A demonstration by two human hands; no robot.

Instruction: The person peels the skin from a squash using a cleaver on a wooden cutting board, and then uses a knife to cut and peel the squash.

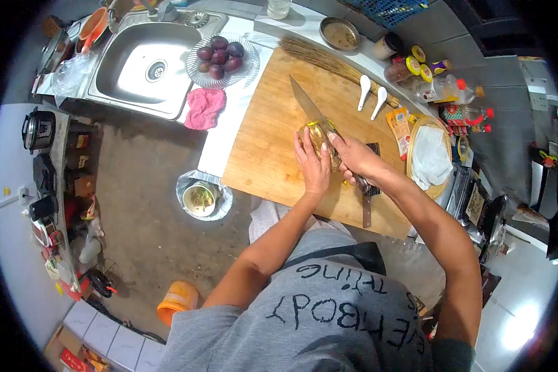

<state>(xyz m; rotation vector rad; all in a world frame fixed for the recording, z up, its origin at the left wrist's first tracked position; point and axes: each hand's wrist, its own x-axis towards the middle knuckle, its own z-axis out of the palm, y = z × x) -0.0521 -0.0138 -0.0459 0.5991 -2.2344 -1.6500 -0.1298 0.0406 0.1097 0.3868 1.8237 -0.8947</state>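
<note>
My right hand [354, 156] is wrapped round the handle of a large kitchen knife [305, 99], whose blade points up and left over the wooden board [260, 146]. Held against the board by my left hand [313, 162] is a mottled brown-and-yellow pumpkin-like piece [319, 137]. The blade lies across or against its upper right side; how deep it sits cannot be made out. Bright yellow shows at the piece's top, and small yellow bits lie near my right fingers. By my right wrist are a black ribbed object [373, 150] and a brown handle [367, 214].
Two white spoons [371, 93] and a bundle of dry stalks [319, 59] lie along the board's far side. Bottles and jars [437, 90] and a lined basket [431, 155] stand right. Left are a plum bowl [220, 59], sink [149, 62], pink cloth [204, 108] and lined bin [201, 198].
</note>
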